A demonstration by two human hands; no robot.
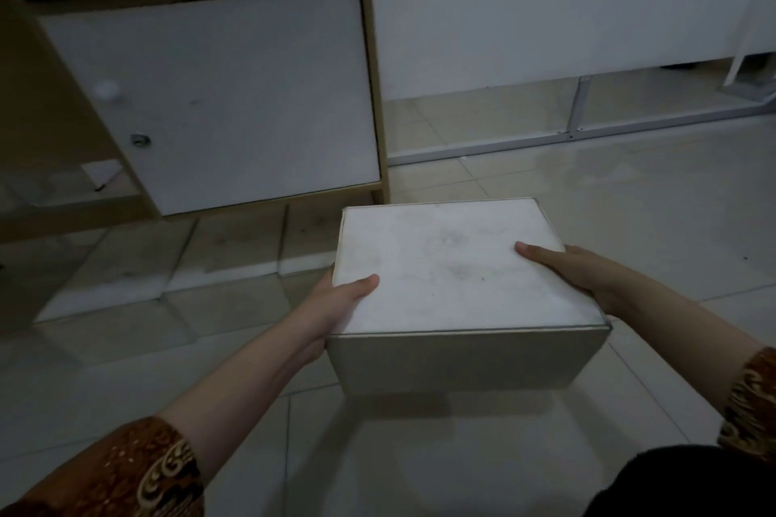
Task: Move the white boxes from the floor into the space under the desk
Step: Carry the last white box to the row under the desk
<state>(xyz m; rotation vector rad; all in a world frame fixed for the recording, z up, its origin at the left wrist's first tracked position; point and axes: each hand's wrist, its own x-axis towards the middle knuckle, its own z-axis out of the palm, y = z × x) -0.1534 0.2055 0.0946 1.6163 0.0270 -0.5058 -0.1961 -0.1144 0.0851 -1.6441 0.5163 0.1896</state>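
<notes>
A white box (453,277) with a smudged lid is held in front of me, above the tiled floor. My left hand (336,306) grips its left side, thumb on the lid. My right hand (575,269) grips the right side, thumb lying across the lid's right edge. The desk's cabinet (235,97), with a white door, a knob and a keyhole, stands just beyond the box to the left. The dark space under the desk (46,164) opens at the far left. Whether the box touches the floor I cannot tell.
A white panel on a grey metal frame (579,105) runs along the back right, with a gap above the floor. Glossy pale floor tiles (630,201) spread all around. My patterned sleeves show at both lower corners, a dark garment at bottom right.
</notes>
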